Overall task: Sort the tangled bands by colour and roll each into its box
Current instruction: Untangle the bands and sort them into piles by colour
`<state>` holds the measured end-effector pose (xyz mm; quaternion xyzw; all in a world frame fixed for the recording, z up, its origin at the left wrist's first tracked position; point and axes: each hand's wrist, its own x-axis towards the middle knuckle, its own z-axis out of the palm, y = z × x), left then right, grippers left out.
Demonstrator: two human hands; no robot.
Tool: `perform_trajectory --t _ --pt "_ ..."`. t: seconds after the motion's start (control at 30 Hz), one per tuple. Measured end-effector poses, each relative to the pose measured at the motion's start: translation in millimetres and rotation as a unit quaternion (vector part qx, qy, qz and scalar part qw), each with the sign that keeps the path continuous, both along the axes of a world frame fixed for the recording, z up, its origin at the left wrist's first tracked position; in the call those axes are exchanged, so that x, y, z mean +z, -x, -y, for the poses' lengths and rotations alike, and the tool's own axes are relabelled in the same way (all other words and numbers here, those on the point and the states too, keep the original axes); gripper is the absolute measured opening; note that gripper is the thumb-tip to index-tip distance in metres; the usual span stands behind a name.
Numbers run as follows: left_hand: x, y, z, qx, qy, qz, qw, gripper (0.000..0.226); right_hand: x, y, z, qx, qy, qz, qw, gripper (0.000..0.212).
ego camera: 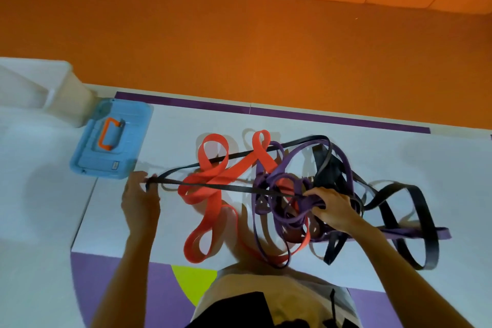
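A tangle of bands lay on the white table (399, 157), spread from the middle toward the right. The left hand (139, 194) was at the left of the heap, just near of the blue box (106, 152), with its fingers curled tight round the end loop of a thin black band (239, 188). That band ran taut from the hand rightward across the red band (213, 181) and into the knot. The right hand (332, 208) sat on the middle of the knot, fingers bent down and closed over several strands of the purple band (282, 165). The red band looped widely on the left side of the heap, from the far side down to the near table edge. A wide black band (328, 168) rose on the far right of the knot and trailed in big loops to the right. The blue box lay closed, its orange handle (110, 133) on top, beside a white tub (66, 93) at the far left.
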<state>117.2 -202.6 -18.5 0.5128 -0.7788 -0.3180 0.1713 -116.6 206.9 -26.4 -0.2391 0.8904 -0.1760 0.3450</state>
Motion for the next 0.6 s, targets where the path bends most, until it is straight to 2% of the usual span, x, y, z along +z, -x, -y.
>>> perform_trajectory --t 0.07,0.13,0.2,0.3,0.33,0.47,0.6 --pt "8 17 3 0.011 -0.063 -0.093 0.994 0.027 -1 -3 1 0.009 0.0 -0.01 1.0 0.045" --pt "18 41 5 -0.024 -0.065 -0.125 0.99 0.041 -2 -5 -1 0.011 0.0 -0.019 1.0 0.046" --pt "28 70 10 -0.066 -0.066 -0.123 0.988 0.048 -4 -7 -7 0.0 0.002 -0.019 1.0 0.046" --pt "52 112 21 -0.128 -0.042 -0.058 0.989 0.071 -6 -14 -16 -0.005 0.001 -0.007 1.0 0.047" --pt "63 123 23 -0.151 -0.042 -0.066 0.985 0.075 -6 -18 -19 -0.003 0.0 -0.007 1.0 0.047" --pt "108 150 19 -0.265 -0.027 -0.204 0.942 0.079 -6 -28 -21 -0.021 0.013 -0.025 0.999 0.048" --pt "125 154 3 -0.341 0.027 -0.239 0.909 0.077 -7 -38 -19 -0.026 0.018 -0.029 0.999 0.047"
